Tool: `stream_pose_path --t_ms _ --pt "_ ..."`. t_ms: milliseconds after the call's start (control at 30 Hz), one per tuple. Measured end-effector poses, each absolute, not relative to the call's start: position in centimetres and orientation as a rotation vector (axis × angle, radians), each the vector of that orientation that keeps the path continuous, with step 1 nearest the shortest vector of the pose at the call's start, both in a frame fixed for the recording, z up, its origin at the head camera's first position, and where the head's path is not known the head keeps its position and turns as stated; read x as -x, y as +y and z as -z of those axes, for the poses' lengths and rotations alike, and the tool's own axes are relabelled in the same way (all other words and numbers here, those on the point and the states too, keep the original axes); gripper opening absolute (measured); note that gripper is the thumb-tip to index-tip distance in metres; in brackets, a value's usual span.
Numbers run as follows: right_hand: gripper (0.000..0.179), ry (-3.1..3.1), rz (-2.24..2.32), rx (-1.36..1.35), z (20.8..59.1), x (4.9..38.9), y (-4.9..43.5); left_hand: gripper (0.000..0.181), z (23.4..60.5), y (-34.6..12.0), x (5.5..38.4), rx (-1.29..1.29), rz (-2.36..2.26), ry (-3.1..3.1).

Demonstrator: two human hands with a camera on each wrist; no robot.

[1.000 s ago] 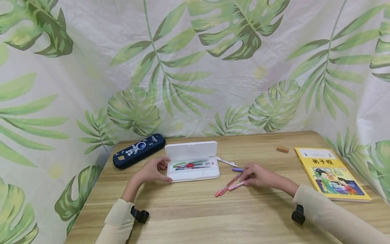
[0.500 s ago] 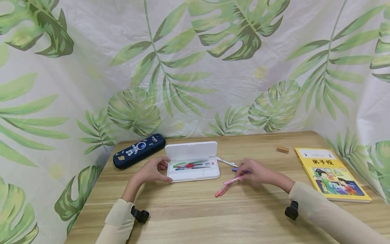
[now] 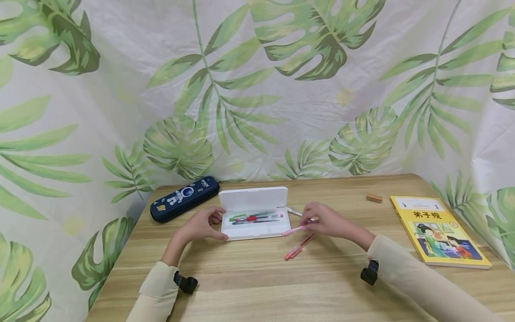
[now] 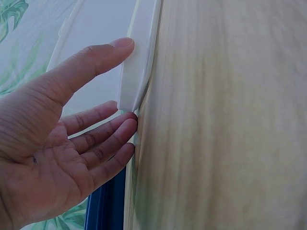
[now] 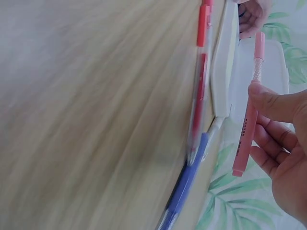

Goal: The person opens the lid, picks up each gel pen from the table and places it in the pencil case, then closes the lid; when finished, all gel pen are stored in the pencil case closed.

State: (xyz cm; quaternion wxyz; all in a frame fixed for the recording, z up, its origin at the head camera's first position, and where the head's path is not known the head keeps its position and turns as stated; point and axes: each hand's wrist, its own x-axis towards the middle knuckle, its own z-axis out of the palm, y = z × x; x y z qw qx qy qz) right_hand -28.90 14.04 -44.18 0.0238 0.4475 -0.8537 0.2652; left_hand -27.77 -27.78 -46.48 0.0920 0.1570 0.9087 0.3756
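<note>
A white pencil case (image 3: 257, 230) lies with its lid up; several pens, among them a green one (image 3: 236, 218), rest inside. My left hand (image 3: 203, 223) holds its left end, thumb at the front corner and fingers at the back one. In the left wrist view the thumb (image 4: 98, 60) overlaps the case's front wall. My right hand (image 3: 326, 220) pinches a pink pen (image 5: 247, 134) between thumb and fingers. That pen's far end overlaps the case's front right corner in the head view.
Red pens (image 3: 295, 252) lie in front of the case, with a blue pen (image 5: 184, 182) and a white pen (image 3: 294, 212) to its right. A navy astronaut case (image 3: 185, 199) stands back left. An orange-brown block (image 3: 374, 198) and a yellow book (image 3: 438, 232) lie right.
My right hand has lifted the pink pen from beside the red pens and carried it left and back to the case's corner. My left hand keeps its place.
</note>
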Motion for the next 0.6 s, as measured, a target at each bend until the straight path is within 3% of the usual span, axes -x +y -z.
stream_pose_path --t_ms 600 --pt "0.007 -2.542 -0.917 -1.253 44.2 30.5 8.0 0.078 46.4 -28.0 27.8 -0.459 -1.124 2.691"
